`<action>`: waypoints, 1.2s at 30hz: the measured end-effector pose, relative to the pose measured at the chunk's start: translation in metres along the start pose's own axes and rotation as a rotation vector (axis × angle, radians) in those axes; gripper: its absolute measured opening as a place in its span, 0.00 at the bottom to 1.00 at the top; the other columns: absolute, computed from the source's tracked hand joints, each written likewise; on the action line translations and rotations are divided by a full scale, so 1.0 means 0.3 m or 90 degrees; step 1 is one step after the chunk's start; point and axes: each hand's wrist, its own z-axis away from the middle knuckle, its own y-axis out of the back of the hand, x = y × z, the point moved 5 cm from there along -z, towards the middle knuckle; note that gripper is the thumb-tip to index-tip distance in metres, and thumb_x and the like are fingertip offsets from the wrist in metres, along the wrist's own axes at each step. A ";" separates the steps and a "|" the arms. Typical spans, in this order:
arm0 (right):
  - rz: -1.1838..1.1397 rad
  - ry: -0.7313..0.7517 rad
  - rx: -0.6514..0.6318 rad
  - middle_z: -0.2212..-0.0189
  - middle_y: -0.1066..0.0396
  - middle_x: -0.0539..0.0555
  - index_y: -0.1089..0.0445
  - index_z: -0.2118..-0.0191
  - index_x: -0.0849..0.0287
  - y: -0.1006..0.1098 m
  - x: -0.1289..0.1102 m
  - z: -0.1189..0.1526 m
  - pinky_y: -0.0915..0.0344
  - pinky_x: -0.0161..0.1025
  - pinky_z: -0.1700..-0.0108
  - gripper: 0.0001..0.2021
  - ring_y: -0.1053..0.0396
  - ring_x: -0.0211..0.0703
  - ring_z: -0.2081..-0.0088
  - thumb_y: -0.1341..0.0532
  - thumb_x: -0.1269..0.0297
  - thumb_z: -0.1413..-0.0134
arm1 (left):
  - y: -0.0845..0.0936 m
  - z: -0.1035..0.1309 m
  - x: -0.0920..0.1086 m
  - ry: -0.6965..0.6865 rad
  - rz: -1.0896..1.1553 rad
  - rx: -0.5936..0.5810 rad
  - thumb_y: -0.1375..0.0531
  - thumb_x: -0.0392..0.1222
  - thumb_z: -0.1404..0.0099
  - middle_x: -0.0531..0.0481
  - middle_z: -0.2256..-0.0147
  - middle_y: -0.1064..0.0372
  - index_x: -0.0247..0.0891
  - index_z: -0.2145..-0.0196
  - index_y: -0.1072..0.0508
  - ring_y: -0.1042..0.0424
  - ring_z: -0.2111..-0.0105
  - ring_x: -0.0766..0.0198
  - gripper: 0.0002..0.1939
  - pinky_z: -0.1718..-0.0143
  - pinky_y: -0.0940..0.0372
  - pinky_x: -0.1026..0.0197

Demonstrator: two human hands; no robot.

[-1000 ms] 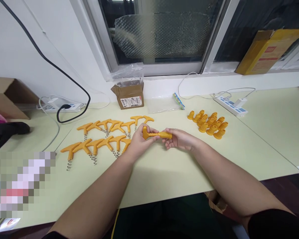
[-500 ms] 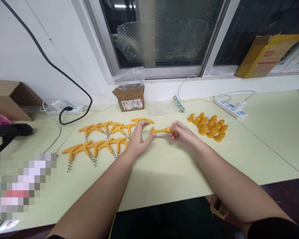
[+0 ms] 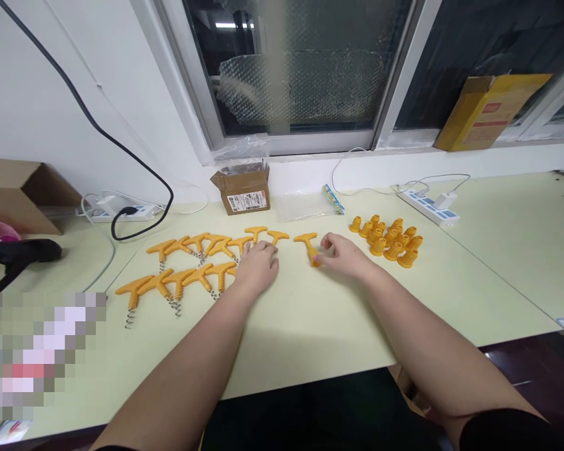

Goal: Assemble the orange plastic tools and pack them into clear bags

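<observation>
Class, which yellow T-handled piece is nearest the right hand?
The rightmost T-handled piece, at the right hand; all the other T-handled pieces lie farther left.

Your T-handled corkscrews (image 3: 133,294) have smooth plastic grips (image 3: 134,284), ribbed plastic necks (image 3: 133,302) and shiny metal coils (image 3: 130,318); your tapered caps (image 3: 377,246) are plastic, with a soft sheen. You work on a smooth tabletop (image 3: 305,326), facing a matt cardboard carton (image 3: 244,184) with a paper label (image 3: 247,202), a glossy, crinkled clear plastic bag (image 3: 301,205) and reflective window glass (image 3: 338,31).
</observation>
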 end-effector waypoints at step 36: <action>-0.105 0.119 0.218 0.53 0.31 0.57 0.34 0.54 0.53 0.081 -0.006 -0.027 0.31 0.43 0.55 0.09 0.29 0.47 0.56 0.39 0.62 0.39 | 0.005 0.036 0.032 0.170 0.665 0.085 0.36 0.45 0.40 0.57 0.72 0.27 0.45 0.60 0.43 0.28 0.76 0.66 0.18 0.68 0.33 0.60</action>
